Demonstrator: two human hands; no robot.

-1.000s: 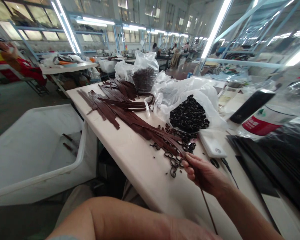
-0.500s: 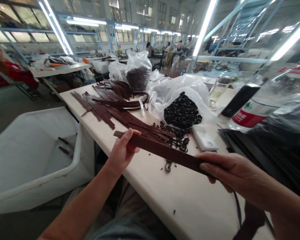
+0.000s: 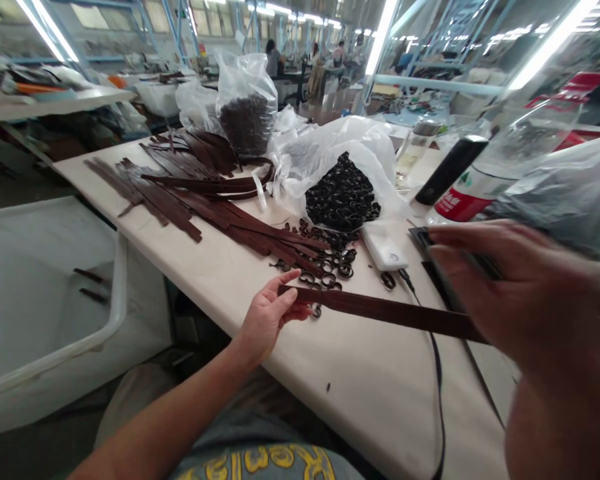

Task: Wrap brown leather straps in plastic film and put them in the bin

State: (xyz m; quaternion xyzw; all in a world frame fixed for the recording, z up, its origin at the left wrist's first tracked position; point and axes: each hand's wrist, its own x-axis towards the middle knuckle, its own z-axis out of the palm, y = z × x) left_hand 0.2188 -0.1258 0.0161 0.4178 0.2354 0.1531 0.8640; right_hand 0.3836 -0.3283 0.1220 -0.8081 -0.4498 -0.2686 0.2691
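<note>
My left hand (image 3: 270,313) pinches one end of a flat dark brown leather strap (image 3: 380,312), thumb on top, above the table's front part. The strap stretches right and passes behind my right hand (image 3: 505,287), which is smeared by motion. Whether those right fingers grip anything cannot be made out. Just beyond the left fingertips lie small black loops (image 3: 345,269), loose on the table. Many more brown straps (image 3: 215,217) form a spread pile at the left. An open clear plastic bag (image 3: 380,143) holds a heap of black loops (image 3: 340,197).
A white power bank (image 3: 384,247) with a black cable (image 3: 437,393) lies right of the loops. Behind it stand a black cylinder (image 3: 450,170) and a red-labelled plastic bottle (image 3: 467,193). A white bin (image 3: 120,293) stands below the table's left edge. A second filled bag (image 3: 247,113) stands behind.
My left hand has moved right and slightly down with the strap's end. My right hand has risen and moved right, blurring. The view has shifted toward the right and down.
</note>
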